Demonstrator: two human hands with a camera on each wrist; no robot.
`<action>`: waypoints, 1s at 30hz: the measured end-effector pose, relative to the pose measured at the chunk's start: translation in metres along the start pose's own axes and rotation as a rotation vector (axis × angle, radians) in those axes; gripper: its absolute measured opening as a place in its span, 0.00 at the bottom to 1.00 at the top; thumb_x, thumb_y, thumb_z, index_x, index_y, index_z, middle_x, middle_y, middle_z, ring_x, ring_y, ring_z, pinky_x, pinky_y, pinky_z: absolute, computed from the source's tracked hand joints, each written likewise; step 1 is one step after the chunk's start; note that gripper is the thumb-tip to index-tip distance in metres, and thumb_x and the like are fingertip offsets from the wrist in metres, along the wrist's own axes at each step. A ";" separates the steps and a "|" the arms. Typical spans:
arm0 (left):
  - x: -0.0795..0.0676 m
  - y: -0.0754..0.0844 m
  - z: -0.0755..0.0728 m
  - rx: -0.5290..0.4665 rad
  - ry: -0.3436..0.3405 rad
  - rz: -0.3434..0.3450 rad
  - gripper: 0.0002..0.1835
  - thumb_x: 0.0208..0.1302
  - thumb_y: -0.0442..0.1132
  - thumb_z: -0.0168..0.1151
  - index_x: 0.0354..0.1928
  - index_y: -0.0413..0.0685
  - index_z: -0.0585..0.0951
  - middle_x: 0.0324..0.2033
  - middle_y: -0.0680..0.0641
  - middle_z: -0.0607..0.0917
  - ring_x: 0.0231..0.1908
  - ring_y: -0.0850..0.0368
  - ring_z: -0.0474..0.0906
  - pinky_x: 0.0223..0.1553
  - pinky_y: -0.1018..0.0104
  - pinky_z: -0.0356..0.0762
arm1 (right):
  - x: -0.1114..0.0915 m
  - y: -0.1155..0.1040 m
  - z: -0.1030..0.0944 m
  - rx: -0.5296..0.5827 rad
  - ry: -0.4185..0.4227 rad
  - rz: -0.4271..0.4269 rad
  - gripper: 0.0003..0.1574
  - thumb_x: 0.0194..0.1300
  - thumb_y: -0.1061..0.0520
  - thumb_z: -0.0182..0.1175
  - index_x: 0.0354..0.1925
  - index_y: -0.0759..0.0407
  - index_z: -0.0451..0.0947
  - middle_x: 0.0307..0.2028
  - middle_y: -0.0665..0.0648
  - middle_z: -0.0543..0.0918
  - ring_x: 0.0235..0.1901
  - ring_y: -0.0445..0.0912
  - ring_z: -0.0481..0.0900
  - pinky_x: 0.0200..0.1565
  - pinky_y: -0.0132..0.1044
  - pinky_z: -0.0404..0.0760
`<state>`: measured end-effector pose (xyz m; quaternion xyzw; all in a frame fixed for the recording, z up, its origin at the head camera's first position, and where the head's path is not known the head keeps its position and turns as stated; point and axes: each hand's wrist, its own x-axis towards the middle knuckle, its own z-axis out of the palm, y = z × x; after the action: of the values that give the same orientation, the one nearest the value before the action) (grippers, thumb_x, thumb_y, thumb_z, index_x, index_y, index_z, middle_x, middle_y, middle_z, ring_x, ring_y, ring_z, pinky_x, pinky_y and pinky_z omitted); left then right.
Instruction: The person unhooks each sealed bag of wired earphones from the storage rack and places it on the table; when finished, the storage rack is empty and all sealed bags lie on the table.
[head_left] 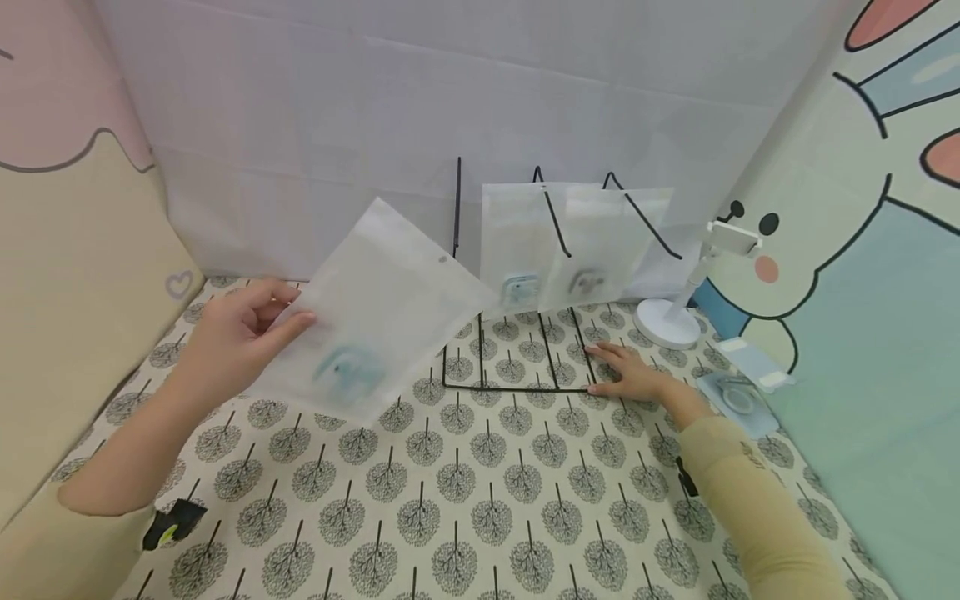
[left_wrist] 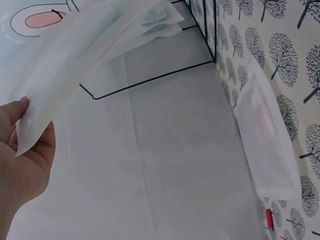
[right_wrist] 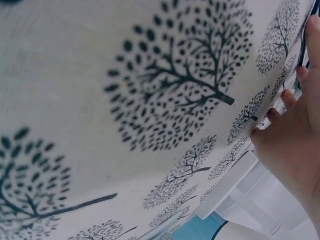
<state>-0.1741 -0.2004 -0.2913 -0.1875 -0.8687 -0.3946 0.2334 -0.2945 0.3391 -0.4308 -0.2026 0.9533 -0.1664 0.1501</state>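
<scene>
My left hand (head_left: 240,333) pinches a frosted plastic bag (head_left: 375,292) by its edge, thumb on one face. The bag is tilted, has a small hole near one edge, and shows a blurry blue shape inside. It hangs left of a black wire display rack (head_left: 517,389). Two similar frosted bags, one with a blue shape (head_left: 513,225) and one with a grey shape (head_left: 622,221), hang on the rack's middle and right prongs. My right hand (head_left: 633,379) rests at the right side of the rack's base, fingers spread and touching the wire.
A white phone stand (head_left: 667,323) stands right of the rack. Nearer, a pale blue-and-white stand (head_left: 738,402) sits by the right wall. In the left wrist view, another frosted bag (left_wrist: 267,140) with a faint reddish patch lies on the tree-print cloth.
</scene>
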 end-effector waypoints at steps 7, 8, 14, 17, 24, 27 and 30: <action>-0.016 -0.006 -0.014 -0.123 -0.102 -0.120 0.20 0.62 0.35 0.63 0.55 0.48 0.73 0.22 0.62 0.83 0.14 0.67 0.72 0.11 0.71 0.69 | -0.002 -0.002 -0.003 0.014 -0.006 0.009 0.53 0.61 0.37 0.59 0.74 0.52 0.47 0.73 0.64 0.42 0.70 0.69 0.36 0.60 0.76 0.45; -0.019 -0.007 -0.016 -0.152 -0.116 -0.135 0.22 0.62 0.34 0.62 0.58 0.49 0.71 0.25 0.64 0.85 0.16 0.67 0.76 0.12 0.70 0.73 | -0.002 -0.002 -0.003 0.015 -0.007 0.007 0.52 0.62 0.37 0.59 0.74 0.52 0.47 0.73 0.64 0.42 0.69 0.69 0.36 0.60 0.77 0.44; -0.034 -0.013 -0.028 -0.268 -0.188 -0.152 0.29 0.65 0.28 0.56 0.65 0.53 0.61 0.31 0.59 0.87 0.22 0.55 0.84 0.16 0.60 0.80 | -0.001 -0.001 -0.003 0.021 -0.016 0.009 0.53 0.62 0.36 0.59 0.74 0.52 0.46 0.73 0.64 0.41 0.70 0.69 0.36 0.60 0.76 0.45; -0.041 -0.019 -0.033 -0.289 -0.217 -0.118 0.30 0.64 0.25 0.55 0.65 0.50 0.59 0.32 0.57 0.87 0.21 0.54 0.83 0.15 0.60 0.79 | -0.001 0.000 -0.002 0.022 -0.019 0.011 0.53 0.61 0.36 0.59 0.74 0.52 0.46 0.73 0.64 0.41 0.70 0.69 0.35 0.61 0.76 0.45; -0.058 -0.025 -0.039 -0.095 -0.195 -0.069 0.19 0.59 0.24 0.61 0.51 0.47 0.75 0.34 0.68 0.84 0.23 0.67 0.79 0.18 0.73 0.75 | -0.001 0.001 -0.001 0.021 -0.014 0.008 0.53 0.62 0.37 0.59 0.74 0.52 0.47 0.73 0.64 0.42 0.69 0.69 0.35 0.60 0.76 0.44; -0.066 -0.029 -0.041 -0.011 -0.188 -0.036 0.17 0.57 0.24 0.63 0.46 0.50 0.82 0.36 0.68 0.83 0.23 0.68 0.74 0.21 0.78 0.70 | 0.000 0.001 0.000 0.016 -0.012 -0.002 0.52 0.62 0.37 0.58 0.74 0.53 0.47 0.73 0.65 0.43 0.69 0.70 0.36 0.60 0.76 0.43; -0.074 -0.035 -0.043 0.023 -0.189 -0.028 0.20 0.56 0.24 0.63 0.48 0.52 0.84 0.41 0.71 0.83 0.30 0.73 0.75 0.26 0.82 0.70 | 0.000 0.002 0.000 0.012 -0.007 -0.012 0.52 0.62 0.37 0.58 0.73 0.54 0.47 0.73 0.66 0.43 0.69 0.70 0.36 0.60 0.76 0.42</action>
<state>-0.1199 -0.2652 -0.3284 -0.2090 -0.8938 -0.3683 0.1473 -0.2953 0.3404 -0.4312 -0.2079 0.9505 -0.1723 0.1535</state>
